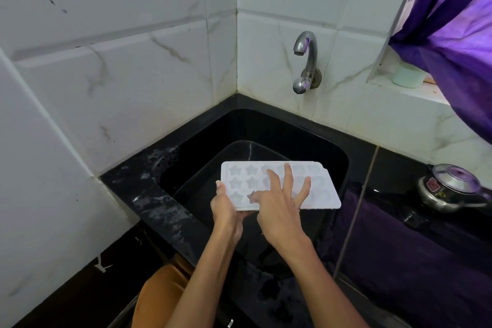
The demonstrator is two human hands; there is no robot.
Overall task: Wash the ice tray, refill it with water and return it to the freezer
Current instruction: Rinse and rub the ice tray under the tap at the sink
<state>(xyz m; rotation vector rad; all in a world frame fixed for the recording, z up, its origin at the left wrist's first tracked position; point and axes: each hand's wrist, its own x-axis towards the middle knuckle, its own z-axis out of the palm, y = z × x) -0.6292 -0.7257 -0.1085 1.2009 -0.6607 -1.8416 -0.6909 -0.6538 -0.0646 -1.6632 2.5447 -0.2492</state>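
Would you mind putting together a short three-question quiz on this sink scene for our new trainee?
1. True or false: water is running from the tap onto the ice tray.
2. Which hand grips the tray's edge? A) left hand B) right hand C) neither
3. Fill in: the tray's moulds are shaped like ____.

Key
1. False: no stream shows at the spout, and the tray is held over the black sink, well below the tap.
2. A: the left hand holds the near left corner, while the right hand lies on top with fingers spread.
3. Stars.
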